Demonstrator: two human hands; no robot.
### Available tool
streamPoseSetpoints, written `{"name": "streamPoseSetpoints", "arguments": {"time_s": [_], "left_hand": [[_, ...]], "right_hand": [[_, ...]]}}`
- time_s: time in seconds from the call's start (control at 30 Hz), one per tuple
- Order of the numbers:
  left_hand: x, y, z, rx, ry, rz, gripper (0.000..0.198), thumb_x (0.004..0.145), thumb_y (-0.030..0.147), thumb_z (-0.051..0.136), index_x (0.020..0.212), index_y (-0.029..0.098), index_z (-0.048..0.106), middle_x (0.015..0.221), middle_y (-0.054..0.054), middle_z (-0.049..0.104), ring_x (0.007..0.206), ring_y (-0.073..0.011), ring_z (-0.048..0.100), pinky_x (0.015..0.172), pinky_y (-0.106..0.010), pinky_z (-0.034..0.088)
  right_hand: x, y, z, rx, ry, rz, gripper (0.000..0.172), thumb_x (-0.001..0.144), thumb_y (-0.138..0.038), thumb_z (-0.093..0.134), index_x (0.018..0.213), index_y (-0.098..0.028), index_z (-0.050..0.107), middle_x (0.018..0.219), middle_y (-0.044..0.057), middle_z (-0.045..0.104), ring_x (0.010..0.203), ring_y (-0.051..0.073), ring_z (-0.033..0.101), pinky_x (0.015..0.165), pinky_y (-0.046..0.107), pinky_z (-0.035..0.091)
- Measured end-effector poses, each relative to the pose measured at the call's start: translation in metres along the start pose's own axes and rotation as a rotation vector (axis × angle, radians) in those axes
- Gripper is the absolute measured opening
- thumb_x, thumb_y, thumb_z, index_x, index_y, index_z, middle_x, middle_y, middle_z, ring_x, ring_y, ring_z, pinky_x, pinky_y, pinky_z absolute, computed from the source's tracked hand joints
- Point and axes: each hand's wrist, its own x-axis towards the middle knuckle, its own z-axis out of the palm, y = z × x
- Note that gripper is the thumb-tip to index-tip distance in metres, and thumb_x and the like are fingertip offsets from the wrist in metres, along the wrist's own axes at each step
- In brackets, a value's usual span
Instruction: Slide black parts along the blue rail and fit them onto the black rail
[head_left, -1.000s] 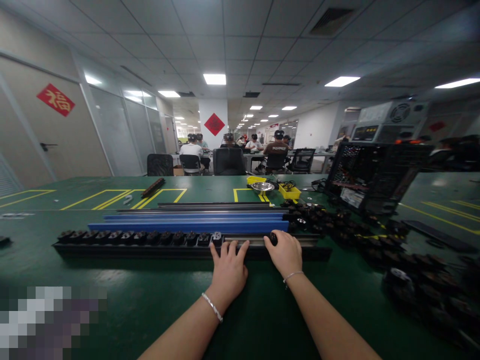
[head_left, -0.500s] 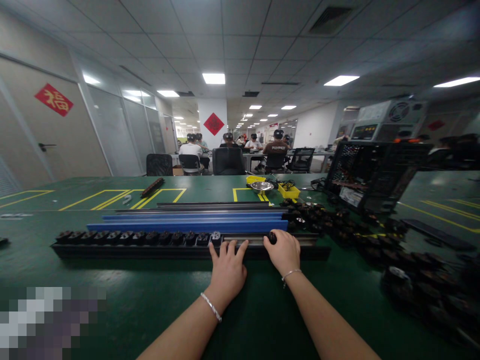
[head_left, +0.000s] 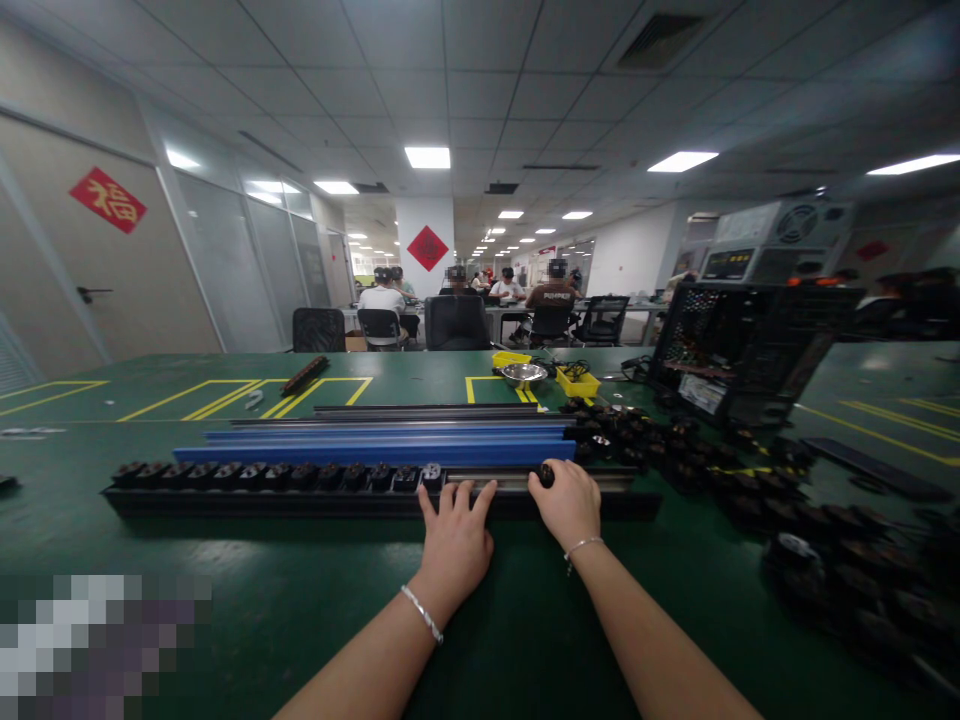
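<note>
A long black rail (head_left: 300, 503) lies across the table in front of me. Along its left and middle part stands a row of round black socket modules (head_left: 303, 474), packed side by side. The row's right end is a module with a paler top (head_left: 431, 474). My left hand (head_left: 455, 540) rests on the rail with its fingers spread, the fingertips just right of that module. Further right, my right hand (head_left: 568, 505) pinches a small round black socket module (head_left: 547, 475) over the rail's bare channel (head_left: 510, 482). The fingers partly hide that module.
Blue rails (head_left: 375, 452) lie just behind the black one. Loose black modules (head_left: 810, 520) are heaped at the right. Further back are a metal bowl (head_left: 523, 374), a yellow bin (head_left: 577, 382) and a computer case (head_left: 739, 345). People (head_left: 551, 293) sit at desks beyond.
The module in my right hand has turned or shifted very slightly. My left hand and the row of modules have stayed put.
</note>
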Motion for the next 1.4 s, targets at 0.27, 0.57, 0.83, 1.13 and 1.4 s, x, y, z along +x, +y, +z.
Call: {"name": "streamPoseSetpoints", "arguments": {"time_s": [0.27,0.57,0.83,1.13,1.4], "left_hand": [[0.0,-0.001,0.0,0.005,-0.017,0.006,0.06,0.076,0.023,0.05,0.133,0.035,0.038,0.127,-0.005,0.048,0.12,-0.0288,0.035,0.103,-0.067,0.006],[0.0,0.0,0.001,0.009,-0.005,0.001,0.06,0.075,0.023,0.051,0.133,0.036,0.038,0.126,-0.004,0.048,0.119,-0.0285,0.036,0.103,-0.067,0.006],[0.0,-0.002,0.002,0.011,0.006,0.015,0.06,0.076,0.023,0.051,0.133,0.035,0.038,0.126,-0.005,0.048,0.119,-0.0289,0.035,0.102,-0.068,0.007],[0.0,-0.001,0.002,0.007,0.0,0.002,0.06,0.075,0.022,0.05,0.133,0.036,0.038,0.126,-0.004,0.048,0.119,-0.0281,0.036,0.103,-0.067,0.005],[0.0,-0.001,0.0,0.01,-0.015,0.001,0.061,0.075,0.022,0.05,0.133,0.036,0.037,0.128,-0.004,0.048,0.119,-0.0285,0.036,0.103,-0.067,0.006]], "right_hand": [[0.001,0.001,0.002,0.009,0.004,0.003,0.032,0.079,-0.038,0.045,0.094,-0.018,0.064,0.103,0.01,0.066,0.113,0.026,0.048,0.094,0.038,0.03],[0.002,0.004,0.005,0.0,0.022,-0.007,0.031,0.079,-0.035,0.046,0.095,-0.016,0.064,0.102,0.01,0.066,0.11,0.024,0.05,0.094,0.036,0.03],[0.003,0.003,-0.001,0.013,-0.009,0.011,0.027,0.079,-0.034,0.045,0.09,-0.017,0.064,0.097,0.009,0.067,0.102,0.022,0.054,0.087,0.033,0.034],[0.001,0.006,-0.003,0.006,0.049,0.038,0.03,0.076,-0.04,0.048,0.093,-0.021,0.066,0.106,0.005,0.066,0.111,0.025,0.049,0.098,0.042,0.023],[0.002,0.007,-0.005,-0.003,0.026,0.054,0.031,0.077,-0.038,0.048,0.094,-0.02,0.066,0.105,0.007,0.067,0.111,0.025,0.05,0.098,0.04,0.025]]}}
